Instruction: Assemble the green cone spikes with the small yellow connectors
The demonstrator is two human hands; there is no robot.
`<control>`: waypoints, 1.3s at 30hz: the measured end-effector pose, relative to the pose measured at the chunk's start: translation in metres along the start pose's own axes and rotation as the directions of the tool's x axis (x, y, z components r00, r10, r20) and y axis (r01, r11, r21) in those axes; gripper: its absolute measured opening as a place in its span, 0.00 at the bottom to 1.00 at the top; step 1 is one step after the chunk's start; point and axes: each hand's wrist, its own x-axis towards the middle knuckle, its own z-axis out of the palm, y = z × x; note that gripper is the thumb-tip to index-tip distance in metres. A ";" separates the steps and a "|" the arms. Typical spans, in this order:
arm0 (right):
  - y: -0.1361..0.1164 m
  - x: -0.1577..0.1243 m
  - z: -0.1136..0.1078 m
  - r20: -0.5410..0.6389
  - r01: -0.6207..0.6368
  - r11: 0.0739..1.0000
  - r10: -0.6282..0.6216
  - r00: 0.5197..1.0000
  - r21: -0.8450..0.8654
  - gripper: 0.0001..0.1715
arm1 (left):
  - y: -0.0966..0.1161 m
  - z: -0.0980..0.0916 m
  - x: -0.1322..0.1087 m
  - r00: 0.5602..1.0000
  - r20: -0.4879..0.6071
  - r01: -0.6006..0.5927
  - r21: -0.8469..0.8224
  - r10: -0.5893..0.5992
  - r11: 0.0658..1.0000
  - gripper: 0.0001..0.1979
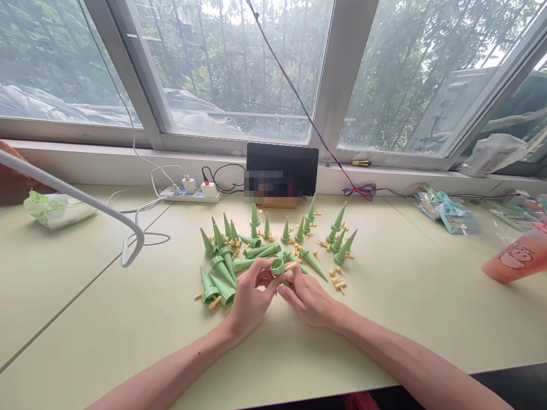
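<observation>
My left hand (253, 295) is closed around a green plant watering spike (277, 266), its round open end turned up towards me. At that spike's right side sticks out a small yellow valve (290, 266), pinched in the fingers of my right hand (314, 299). The spike's tip is mostly hidden by my hands. Just beyond and to the left lie several loose green spikes (223, 270). Other spikes (341, 215) stand upright on their wide ends, many with yellow valves at their sides. Loose yellow valves (339, 285) are scattered to the right of my hands.
A dark tablet (282, 171) leans on a wooden stand behind the pile. Further left sit a power strip (192, 195) and a tissue pack (60, 209). A white curved bar (77, 196) crosses the left foreground. At right are a pink cup (517, 256) and plastic-bagged items (453, 212).
</observation>
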 end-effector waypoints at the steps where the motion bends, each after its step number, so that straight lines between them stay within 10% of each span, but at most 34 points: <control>1: -0.001 0.000 0.000 0.004 -0.005 1.000 0.005 1.000 0.002 0.05 | 0.000 0.000 0.000 1.000 -0.001 -0.022 0.014 0.022 1.000 0.13; 17: 0.000 -0.004 0.002 -0.049 -0.004 0.998 0.002 0.999 -0.055 0.09 | -0.004 -0.003 0.001 0.949 0.082 -0.315 0.168 0.306 0.934 0.06; 24: 0.006 -0.003 0.005 -0.090 0.030 0.997 -0.036 0.995 -0.069 0.11 | -0.006 -0.003 0.005 0.842 0.112 -0.539 0.228 0.528 0.811 0.14; 39: 0.006 -0.003 0.009 -0.131 0.034 0.990 -0.052 0.990 -0.137 0.12 | -0.008 -0.005 0.007 0.796 0.132 -0.604 0.253 0.591 0.756 0.17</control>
